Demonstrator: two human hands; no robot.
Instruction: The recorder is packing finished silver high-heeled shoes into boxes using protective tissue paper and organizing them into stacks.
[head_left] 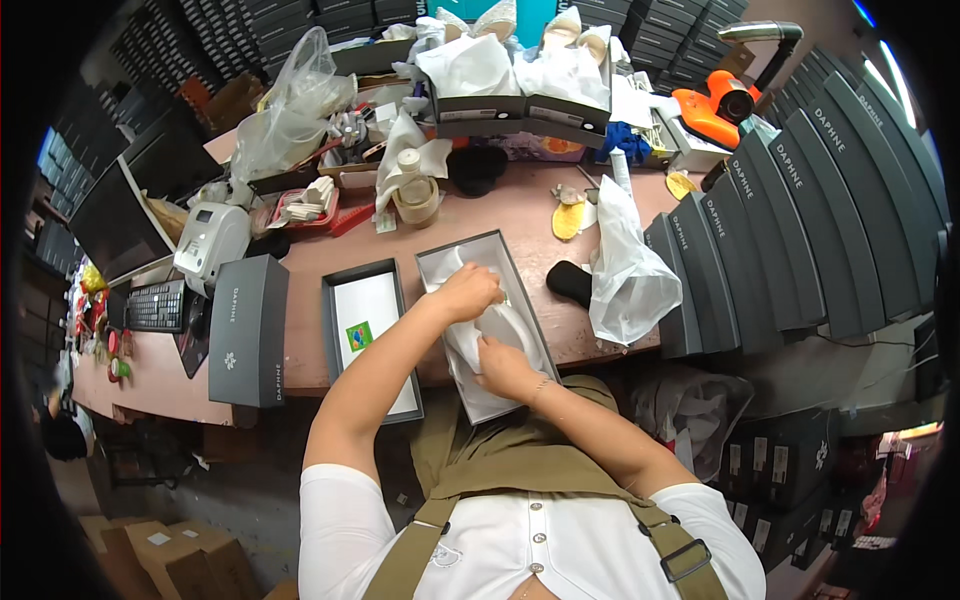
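A dark grey shoe box [536,345] stands in front of me, partly over the table edge. Inside lies white tissue paper [487,405] around a smooth white shape [510,325], which looks like a shoe. My left hand [470,291] reaches into the box's far part, fingers curled down at the paper; what they pinch is hidden. Nearer to me, my right hand [506,368] has its fingers closed on the paper's edge beside the white shape. Left of the box lies a shallow grey box lid [327,310], white inside, holding a small green packet [358,336].
Stacked grey boxes [780,220] rise at the right, beside a white plastic bag [630,270] and a black pad [570,284]. A closed grey box [246,330], label printer [212,245] and keyboard [156,306] stand left. Tape rolls [414,195] and open shoe boxes [480,112] are behind.
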